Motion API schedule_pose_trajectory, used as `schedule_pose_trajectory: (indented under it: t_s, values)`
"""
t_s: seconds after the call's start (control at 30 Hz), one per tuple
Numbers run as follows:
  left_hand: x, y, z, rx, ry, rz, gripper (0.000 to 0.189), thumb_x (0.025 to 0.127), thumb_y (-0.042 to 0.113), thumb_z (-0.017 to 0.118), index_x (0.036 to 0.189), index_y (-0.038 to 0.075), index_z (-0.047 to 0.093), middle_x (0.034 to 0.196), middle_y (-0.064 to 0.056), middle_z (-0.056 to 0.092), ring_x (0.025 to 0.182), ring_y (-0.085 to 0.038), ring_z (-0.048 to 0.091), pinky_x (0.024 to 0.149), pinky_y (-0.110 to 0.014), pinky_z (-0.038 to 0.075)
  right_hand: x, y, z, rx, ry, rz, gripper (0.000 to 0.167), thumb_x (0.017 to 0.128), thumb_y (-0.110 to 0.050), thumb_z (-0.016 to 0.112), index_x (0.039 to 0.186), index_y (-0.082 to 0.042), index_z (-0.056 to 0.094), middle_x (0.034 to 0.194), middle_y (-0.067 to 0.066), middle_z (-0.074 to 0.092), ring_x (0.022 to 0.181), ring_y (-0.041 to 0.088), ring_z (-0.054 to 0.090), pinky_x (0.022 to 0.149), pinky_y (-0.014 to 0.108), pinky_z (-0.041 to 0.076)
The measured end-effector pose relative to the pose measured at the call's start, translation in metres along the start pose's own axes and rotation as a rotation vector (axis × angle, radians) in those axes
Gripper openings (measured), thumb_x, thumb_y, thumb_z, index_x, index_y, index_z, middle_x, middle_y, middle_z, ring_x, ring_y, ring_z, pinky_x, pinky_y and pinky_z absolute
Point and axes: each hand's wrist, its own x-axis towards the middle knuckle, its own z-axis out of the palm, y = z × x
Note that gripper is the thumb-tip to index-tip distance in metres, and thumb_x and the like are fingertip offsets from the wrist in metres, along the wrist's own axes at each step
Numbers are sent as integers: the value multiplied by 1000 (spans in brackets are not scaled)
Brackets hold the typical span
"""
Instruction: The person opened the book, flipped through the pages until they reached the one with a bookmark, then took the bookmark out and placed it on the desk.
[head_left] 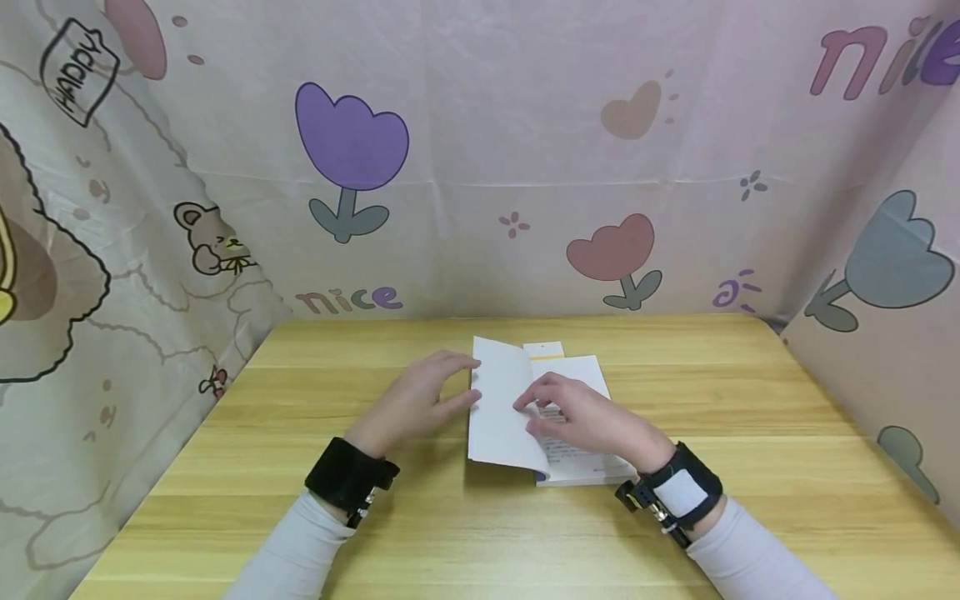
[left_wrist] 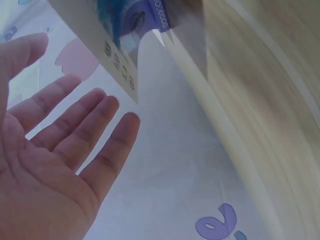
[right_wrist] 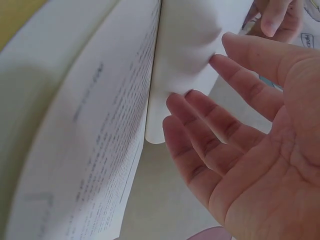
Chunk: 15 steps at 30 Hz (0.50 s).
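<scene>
Landmark is the book [head_left: 573,462], lying spread on the wooden table [head_left: 187,500]; going left to right on my remote feed. Left of the book: black wristband [head_left: 348,477], then the person's left hand [head_left: 420,392], fingers extended and apart, thumb and fingertips at the raised front leaf's outer edge. Nothing looks gripped; whether skin meets paper I can't tell. That leaf [head_left: 497,404] is the book's left side, lifted clear of the tabletop, lower corner curling; my left wrist view shows a coloured picture and lettering on its outer face. At the book's top edge a small white card [head_left: 543,350] with a yellow stripe sticks out; loose or attached, I can't say. Over the book's middle, the right hand [head_left: 581,412] has loosely bent, parted fingers, tips on the white leaf, gripping nothing. Right of the book, a second wristband [head_left: 682,492]. Handling, my guess: light paperback, bendy leaves, smooth paper that could slip, easily creased or torn. I'd take the leaf by its free outer edge, flat pads, and steady the block near the spine. Containers: I spot none in any view.
</scene>
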Motion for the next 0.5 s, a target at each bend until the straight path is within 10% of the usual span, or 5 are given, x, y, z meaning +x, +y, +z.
schedule_pose_trajectory:
  t_s: [0.5]
  values:
    - [-4,5,23,31,-178,-19,58,104,38,72,151,6,61,162,-18,54,151,-39,51,124,-58,44,0,-4,4,-108,-44,20,37,98,-18,79,135,-17,74,144,11,64,123,30,66,101,48,59]
